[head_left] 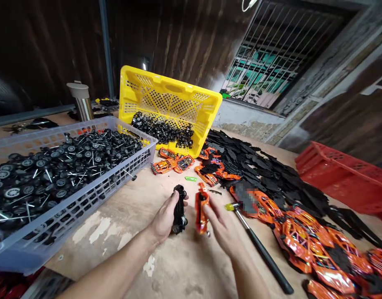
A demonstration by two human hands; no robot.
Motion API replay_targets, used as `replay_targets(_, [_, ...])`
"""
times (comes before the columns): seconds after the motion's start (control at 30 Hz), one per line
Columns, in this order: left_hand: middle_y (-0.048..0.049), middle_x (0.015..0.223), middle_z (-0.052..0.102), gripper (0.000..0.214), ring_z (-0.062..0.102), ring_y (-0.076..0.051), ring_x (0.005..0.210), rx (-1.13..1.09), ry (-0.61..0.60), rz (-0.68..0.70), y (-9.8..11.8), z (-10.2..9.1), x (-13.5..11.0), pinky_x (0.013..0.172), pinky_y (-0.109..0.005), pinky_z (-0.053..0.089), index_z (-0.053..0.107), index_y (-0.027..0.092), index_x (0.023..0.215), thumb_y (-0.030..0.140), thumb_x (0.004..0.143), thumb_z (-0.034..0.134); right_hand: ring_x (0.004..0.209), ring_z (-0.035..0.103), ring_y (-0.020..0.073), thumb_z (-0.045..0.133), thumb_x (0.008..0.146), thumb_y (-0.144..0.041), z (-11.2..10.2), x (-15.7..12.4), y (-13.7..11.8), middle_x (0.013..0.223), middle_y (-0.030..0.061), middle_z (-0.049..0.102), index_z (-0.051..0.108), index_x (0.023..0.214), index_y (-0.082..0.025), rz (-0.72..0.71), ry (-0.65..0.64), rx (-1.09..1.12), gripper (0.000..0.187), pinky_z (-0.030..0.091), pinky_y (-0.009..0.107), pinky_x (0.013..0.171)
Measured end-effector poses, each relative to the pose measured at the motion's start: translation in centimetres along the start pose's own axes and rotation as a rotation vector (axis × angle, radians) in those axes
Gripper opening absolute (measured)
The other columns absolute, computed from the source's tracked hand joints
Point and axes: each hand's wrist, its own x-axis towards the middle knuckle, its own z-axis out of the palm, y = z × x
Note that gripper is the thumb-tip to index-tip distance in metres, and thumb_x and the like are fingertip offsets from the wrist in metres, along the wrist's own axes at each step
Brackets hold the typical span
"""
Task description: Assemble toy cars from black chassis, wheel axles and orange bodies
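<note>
Right now I judge the step in hand to be pairing two toy car parts. The left hand [164, 218] grips a black chassis [179, 211], and the right hand [222, 222] grips an orange shell [201, 214]. Both parts are held up over the surface [178, 270] on my side of the yellow crate [209, 120], apart from each other, the shell nearer the line of the crate's right end.

As I read it, the next move calls for squaring the two ends and turning the shell's hollow towards the chassis; a skewed meeting could catch. The hammer [265, 254], forward and right of the crate, is in neither hand.

From here the shell is motion-blurred, so I can't tell its inner side or any clips. The chassis shows nearly edge-on, and most right-hand fingers are hidden. A pixelated patch covers part of the pile [302, 236], right of the crate; the frame cuts off the basket [38, 245] to its left.
</note>
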Motion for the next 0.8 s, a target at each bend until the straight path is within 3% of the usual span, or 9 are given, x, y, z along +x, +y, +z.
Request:
replay_targets(0.1, [-0.0110, 0.133, 0.060, 0.058, 0.051, -0.026, 0.128, 0.104, 0.003, 0.140, -0.4, 0.2, -0.3, 0.109, -0.036, 0.040, 0.063, 0.017, 0.123, 0.061, 0.089, 0.048, 0.131, 0.048, 0.0255, 0.045, 0.095, -0.046, 3.3, -1.9, -0.6, 0.140, 0.0067, 0.054, 0.050, 0.139, -0.027, 0.006, 0.034, 0.182, 0.048, 0.040, 0.042, 0.109])
replay_targets(0.17, [-0.0075, 0.146, 0.049, 0.058, 0.035, -0.024, 0.141, 0.210, 0.005, 0.226, -0.4, 0.3, -0.7, 0.119, -0.036, 0.024, 0.058, 0.019, 0.131, 0.059, 0.090, 0.046, 0.133, 0.046, 0.0243, 0.044, 0.097, -0.044, 4.9, -2.4, -0.4, 0.142, 0.0052, 0.052, 0.046, 0.142, -0.030, -0.002, 0.051, 0.195, 0.047, 0.036, 0.041, 0.112])
replay_targets(0.4, [-0.0076, 0.158, 0.028, 0.064, 0.013, -0.022, 0.148, 0.520, -0.056, 0.358, -0.1, 0.4, -1.6, 0.123, -0.039, 0.013, 0.032, 0.019, 0.149, 0.055, 0.097, 0.031, 0.136, 0.040, 0.0216, 0.041, 0.099, -0.040, 5.7, -2.8, 0.5, 0.146, 0.0046, 0.046, 0.039, 0.145, -0.033, -0.016, 0.048, 0.162, 0.047, 0.034, 0.040, 0.113])
replay_targets(0.67, [-0.0082, 0.162, 0.014, 0.065, 0.004, -0.023, 0.149, 0.614, -0.074, 0.348, -1.2, 0.1, -1.8, 0.122, -0.045, 0.007, 0.017, 0.018, 0.153, 0.051, 0.098, 0.027, 0.131, 0.045, 0.0207, 0.043, 0.098, -0.033, 6.0, -3.0, 0.3, 0.135, 0.0049, 0.055, 0.037, 0.146, -0.033, -0.113, 0.054, 0.054, 0.049, 0.046, 0.035, 0.103])
replay_targets(0.8, [-0.0126, 0.160, 0.019, 0.064, 0.010, -0.027, 0.149, 0.596, -0.093, 0.390, -0.8, 0.3, -1.7, 0.122, -0.047, 0.009, 0.022, 0.018, 0.151, 0.048, 0.097, 0.035, 0.128, 0.049, 0.0223, 0.043, 0.097, -0.030, 6.5, -3.0, 0.0, 0.136, 0.0075, 0.054, 0.031, 0.149, -0.030, -0.175, 0.084, -0.006, 0.054, 0.046, 0.038, 0.102])
